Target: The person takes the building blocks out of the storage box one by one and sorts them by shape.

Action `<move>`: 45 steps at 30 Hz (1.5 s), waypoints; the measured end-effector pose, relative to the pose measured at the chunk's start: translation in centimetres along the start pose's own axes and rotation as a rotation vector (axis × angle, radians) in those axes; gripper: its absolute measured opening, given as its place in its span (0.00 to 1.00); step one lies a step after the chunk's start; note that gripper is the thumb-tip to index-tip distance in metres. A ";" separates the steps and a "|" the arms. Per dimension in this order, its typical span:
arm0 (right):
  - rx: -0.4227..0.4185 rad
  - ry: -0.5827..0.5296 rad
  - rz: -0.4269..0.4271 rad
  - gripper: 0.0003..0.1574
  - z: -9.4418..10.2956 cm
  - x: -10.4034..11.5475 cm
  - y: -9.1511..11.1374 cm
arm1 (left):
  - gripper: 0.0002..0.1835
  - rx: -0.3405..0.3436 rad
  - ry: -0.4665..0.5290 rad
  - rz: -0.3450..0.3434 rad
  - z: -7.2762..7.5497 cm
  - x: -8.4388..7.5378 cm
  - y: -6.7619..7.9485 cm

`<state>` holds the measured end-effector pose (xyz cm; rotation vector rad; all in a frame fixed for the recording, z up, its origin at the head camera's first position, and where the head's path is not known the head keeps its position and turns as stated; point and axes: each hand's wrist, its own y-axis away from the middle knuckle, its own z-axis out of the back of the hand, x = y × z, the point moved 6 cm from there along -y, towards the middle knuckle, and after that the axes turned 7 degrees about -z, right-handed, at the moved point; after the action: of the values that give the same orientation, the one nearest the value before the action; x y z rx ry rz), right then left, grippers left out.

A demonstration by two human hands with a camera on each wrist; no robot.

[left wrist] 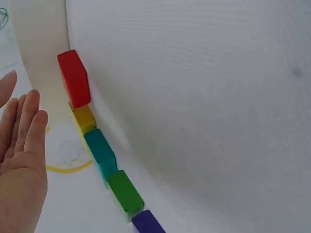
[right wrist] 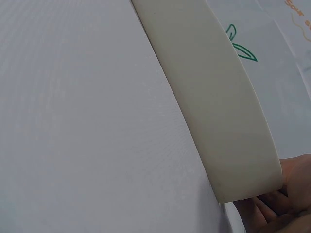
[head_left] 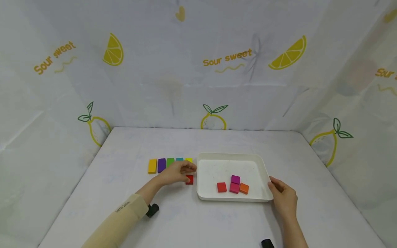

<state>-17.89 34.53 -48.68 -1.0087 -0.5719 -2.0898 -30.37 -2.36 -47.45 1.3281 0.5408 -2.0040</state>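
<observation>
1. The left arm, covered by a beige sleeve (head_left: 124, 217) with dark lettering, is reached forward and inward from the lower left; the left hand (head_left: 176, 172) is held palm inward, just beside the left wall of the tray.
2. The left fingers are kept loosely extended, with the thumb spread away from them; nothing is seen to be held. The thumb tip is seen over the edge of a small red rectangular block (head_left: 191, 179) in the head view, but whether it is touched cannot be told; in the left wrist view a gap is seen between them.
3. The right forearm is raised from the lower right, and by the right hand (head_left: 284, 197) the shallow white rectangular tray (head_left: 214, 168) is gripped at its right side near the front corner, the thumb at the rim and the fingers curled outside the wall.
4. In the tray a red square block (head_left: 221, 187), a magenta block (head_left: 235, 179), a pink block (head_left: 234, 188) and an orange block (head_left: 244, 188) are grouped toward the front.
5. Left of the tray, an orange-yellow block (head_left: 152, 166), a purple block (head_left: 161, 165), a green block (left wrist: 125, 192), a teal block (left wrist: 102, 150) and a yellow block (left wrist: 84, 118) are lined up in a row.
</observation>
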 end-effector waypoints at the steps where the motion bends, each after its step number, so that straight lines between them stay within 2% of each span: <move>1: 0.003 0.000 -0.001 0.23 0.0 0.0 0.0 | 0.24 -0.008 0.001 -0.006 0.0 -0.3 0.0; 6: 0.007 0.004 -0.007 0.23 0.2 0.2 -0.1 | 0.22 -0.074 0.014 -0.086 -0.4 -2.2 -0.6; 10: 0.006 0.002 -0.007 0.23 0.3 0.2 -0.1 | 0.23 -0.104 0.045 -0.142 -2.1 -3.5 -1.4; 16: 0.007 -0.003 -0.017 0.22 0.2 0.0 0.0 | 0.24 -0.089 0.077 -0.180 -5.4 -4.5 -3.0; 21: 0.004 -0.008 -0.015 0.22 0.2 0.0 0.0 | 0.25 -0.057 0.105 -0.198 -7.7 -4.9 -4.6; 24: 0.006 -0.010 -0.014 0.22 0.2 0.0 -0.1 | 0.25 -0.037 0.103 -0.178 -8.6 -4.5 -5.4; 30: 0.008 -0.008 -0.008 0.23 0.2 0.0 0.0 | 0.27 -0.013 0.059 -0.086 -9.7 -3.4 -6.2; 37: 0.004 -0.004 0.002 0.23 0.1 0.0 0.0 | 0.27 -0.013 -0.020 -0.057 -10.1 -3.1 -6.3; 45: 0.013 0.004 0.002 0.23 0.2 0.1 0.1 | 0.26 0.018 -0.094 -0.014 -10.4 -3.0 -6.0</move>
<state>-17.76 34.58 -48.51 -0.9964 -0.5816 -2.0832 -27.27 9.51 -48.95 1.2372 0.4906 -2.0755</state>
